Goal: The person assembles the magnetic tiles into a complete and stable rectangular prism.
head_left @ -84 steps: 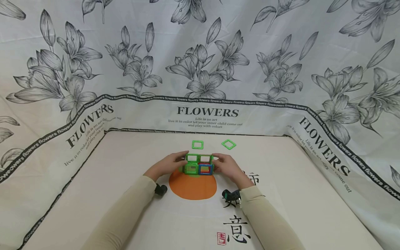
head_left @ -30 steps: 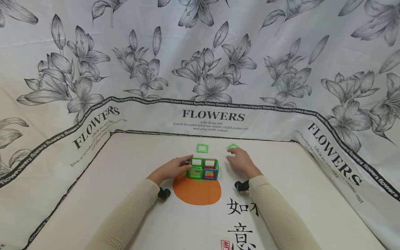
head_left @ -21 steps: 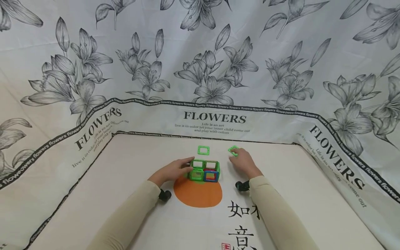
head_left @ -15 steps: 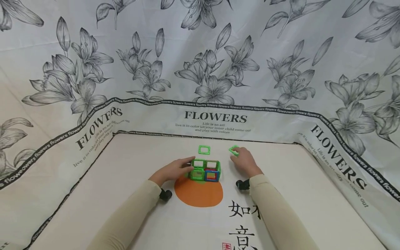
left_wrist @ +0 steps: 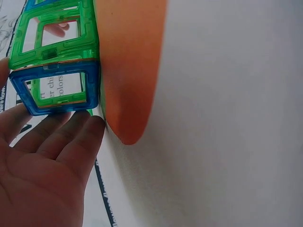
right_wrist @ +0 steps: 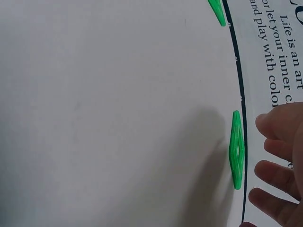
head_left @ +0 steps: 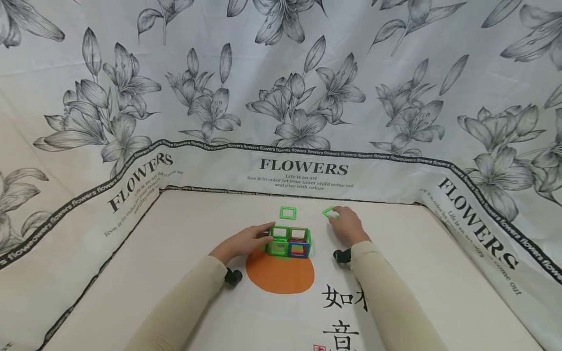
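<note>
In the head view, a box of magnetic building tiles (head_left: 289,240), mostly green with a blue-framed square at front right, stands at the back edge of a printed orange circle. My left hand (head_left: 244,243) rests against its left end. The left wrist view shows that hand's (left_wrist: 45,170) fairly straight fingers touching the blue end tile (left_wrist: 57,90). My right hand (head_left: 348,225) hovers over a green diamond-lying tile (head_left: 327,211), partly hiding it. From the right wrist view, the loosely bent fingers (right_wrist: 277,175) appear apart from that green tile (right_wrist: 236,151).
Another green square tile (head_left: 288,213) lies flat behind the box. The orange circle (head_left: 281,274) and black characters (head_left: 338,297) are printed on the white tablecloth (head_left: 272,321). A flower-patterned curtain (head_left: 298,97) borders the table at the back and both sides.
My right hand has left the box's right end and moved right and back to the green diamond-lying tile. The left hand has stayed at the box. The head view has shifted slightly.
</note>
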`<state>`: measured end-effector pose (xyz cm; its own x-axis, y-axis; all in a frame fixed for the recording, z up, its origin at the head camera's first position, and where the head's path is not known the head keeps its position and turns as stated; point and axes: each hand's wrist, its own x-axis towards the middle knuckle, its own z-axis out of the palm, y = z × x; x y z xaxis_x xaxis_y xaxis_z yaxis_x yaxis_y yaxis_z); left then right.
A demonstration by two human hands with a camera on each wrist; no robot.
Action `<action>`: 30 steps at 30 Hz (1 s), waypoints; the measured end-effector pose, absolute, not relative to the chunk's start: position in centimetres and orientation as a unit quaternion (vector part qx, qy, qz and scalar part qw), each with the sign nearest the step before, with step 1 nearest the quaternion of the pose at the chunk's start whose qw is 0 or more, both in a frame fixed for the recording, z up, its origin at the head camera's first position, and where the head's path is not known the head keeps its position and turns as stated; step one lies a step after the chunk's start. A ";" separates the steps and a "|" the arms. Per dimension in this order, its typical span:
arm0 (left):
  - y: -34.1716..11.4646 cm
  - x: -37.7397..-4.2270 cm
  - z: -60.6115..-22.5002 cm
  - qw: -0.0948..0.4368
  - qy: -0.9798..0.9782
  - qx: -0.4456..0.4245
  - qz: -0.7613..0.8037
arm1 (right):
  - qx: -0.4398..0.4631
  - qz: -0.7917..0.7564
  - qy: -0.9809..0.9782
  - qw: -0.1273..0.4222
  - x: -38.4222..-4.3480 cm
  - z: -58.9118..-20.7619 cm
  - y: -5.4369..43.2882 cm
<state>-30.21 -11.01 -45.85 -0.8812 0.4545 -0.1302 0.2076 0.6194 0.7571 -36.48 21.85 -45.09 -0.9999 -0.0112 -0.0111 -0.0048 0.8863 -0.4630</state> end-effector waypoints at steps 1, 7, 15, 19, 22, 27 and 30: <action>-11.1 -30.2 -45.9 0.156 0.886 0.186 0.395 | -0.002 -0.238 0.971 0.009 -36.6 -45.1 21.8; -11.2 -30.1 -46.0 0.154 0.886 0.181 0.398 | -0.002 -0.237 0.971 0.008 -37.1 -45.1 21.6; -11.2 -29.9 -45.8 0.157 0.884 0.180 0.402 | 0.011 -0.228 0.973 0.027 -37.6 -44.6 21.7; -11.1 -29.8 -45.9 0.159 0.882 0.180 0.405 | 0.016 -0.226 0.973 0.037 -37.8 -44.3 21.6; -11.1 -29.8 -45.9 0.160 0.880 0.184 0.407 | 0.017 -0.228 0.973 0.042 -37.7 -44.0 21.6; -11.2 -29.9 -45.9 0.160 0.880 0.189 0.406 | 0.023 -0.227 0.972 0.050 -37.9 -44.0 21.7; -11.3 -29.9 -45.9 0.159 0.878 0.195 0.408 | 0.027 -0.228 0.972 0.058 -38.3 -44.3 21.7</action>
<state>-29.90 -11.32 -45.86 -0.8735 0.4719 -0.1198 0.2126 0.5911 0.7781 -38.30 21.75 -44.30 -0.9917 0.0259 -0.1257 0.0791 0.8947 -0.4397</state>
